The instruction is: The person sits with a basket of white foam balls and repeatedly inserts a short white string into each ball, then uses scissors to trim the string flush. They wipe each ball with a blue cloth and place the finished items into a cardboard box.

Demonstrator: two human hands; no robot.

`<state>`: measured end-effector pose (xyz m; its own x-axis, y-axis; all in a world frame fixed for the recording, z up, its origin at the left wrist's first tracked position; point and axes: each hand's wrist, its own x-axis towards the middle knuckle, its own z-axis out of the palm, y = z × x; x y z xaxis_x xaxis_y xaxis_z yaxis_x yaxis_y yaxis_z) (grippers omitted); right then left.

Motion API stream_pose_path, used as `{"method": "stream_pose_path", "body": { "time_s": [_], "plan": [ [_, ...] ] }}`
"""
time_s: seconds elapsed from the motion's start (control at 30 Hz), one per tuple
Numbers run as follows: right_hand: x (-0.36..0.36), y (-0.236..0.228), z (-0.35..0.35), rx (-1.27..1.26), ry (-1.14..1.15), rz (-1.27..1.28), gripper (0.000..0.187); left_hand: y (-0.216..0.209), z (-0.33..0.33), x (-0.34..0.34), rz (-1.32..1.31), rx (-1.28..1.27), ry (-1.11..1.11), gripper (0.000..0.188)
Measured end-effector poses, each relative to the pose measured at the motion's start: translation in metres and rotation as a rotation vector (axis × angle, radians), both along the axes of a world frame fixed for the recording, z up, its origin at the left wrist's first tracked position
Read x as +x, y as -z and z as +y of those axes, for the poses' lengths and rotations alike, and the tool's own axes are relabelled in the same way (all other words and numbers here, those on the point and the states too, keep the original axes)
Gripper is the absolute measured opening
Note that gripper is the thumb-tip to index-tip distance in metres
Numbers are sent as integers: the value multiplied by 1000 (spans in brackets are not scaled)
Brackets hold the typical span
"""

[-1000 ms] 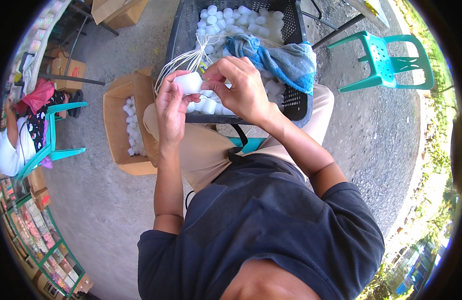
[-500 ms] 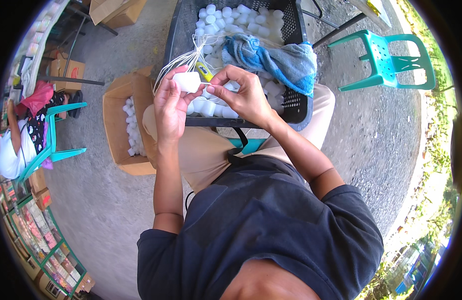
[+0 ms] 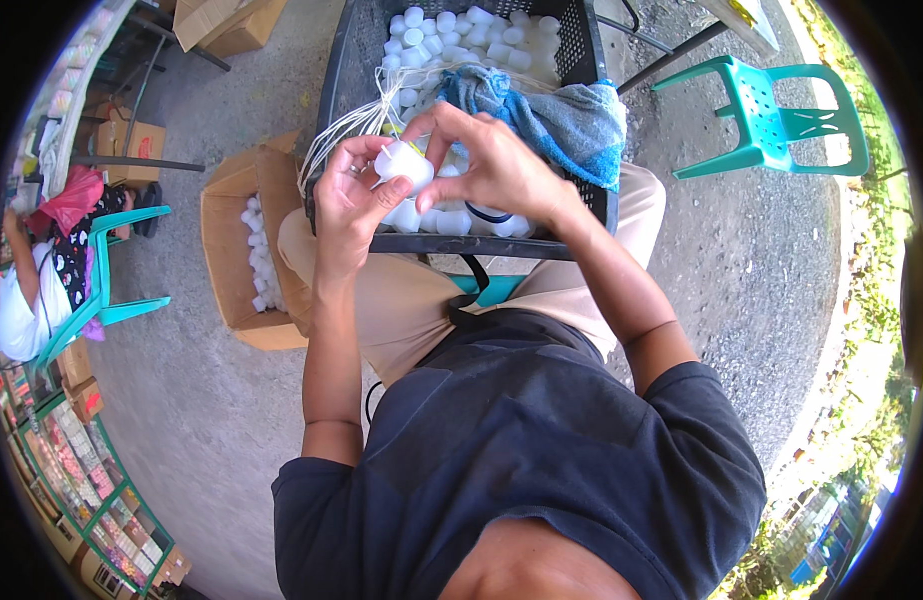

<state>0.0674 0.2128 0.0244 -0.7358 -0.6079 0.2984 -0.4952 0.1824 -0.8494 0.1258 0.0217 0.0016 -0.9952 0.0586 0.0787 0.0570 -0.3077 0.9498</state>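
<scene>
My left hand (image 3: 348,208) holds a short white candle (image 3: 406,172) above the near left part of a black crate (image 3: 422,243). A thin white wick stands out of the candle's end. On its right side, the curved thumb and forefinger of my right hand (image 3: 510,165) close about the same candle. Many similar white candles (image 3: 452,222) fill the crate below. A bundle of long white wicks (image 3: 352,118) hangs over the crate's left rim. Behind my fingers a yellow object is mostly hidden. A dark blue ring-shaped thing (image 3: 490,214) shows under my right hand.
A blue-grey towel (image 3: 572,130) drapes over the crate's right side. Left of my knee stands a cardboard box (image 3: 232,215) holding more white candles. A green plastic chair (image 3: 767,125) is at the right. Farther left, a person (image 3: 32,290) sits on another green chair (image 3: 100,265).
My right hand has gone from pinching at the candle's right end to curving around its side. The candle has tilted and shifted slightly right, and its wick end now shows.
</scene>
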Motion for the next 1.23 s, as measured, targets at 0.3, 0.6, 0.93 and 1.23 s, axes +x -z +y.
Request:
{"method": "stream_pose_path", "body": {
  "time_s": [0.3,0.6,0.93,1.23],
  "plan": [
    [-20,-29,8,212,57,585,16,-19,7,-10,32,-265,82,30],
    [-8,-9,12,-76,414,302,9,-16,27,-15,244,-418,-51,16],
    [5,-8,16,5,309,274,10,6,48,-17,-35,60,-131,7],
    [10,-2,0,-77,351,219,11,13,44,-15,143,-42,-190,7]
  ]
}}
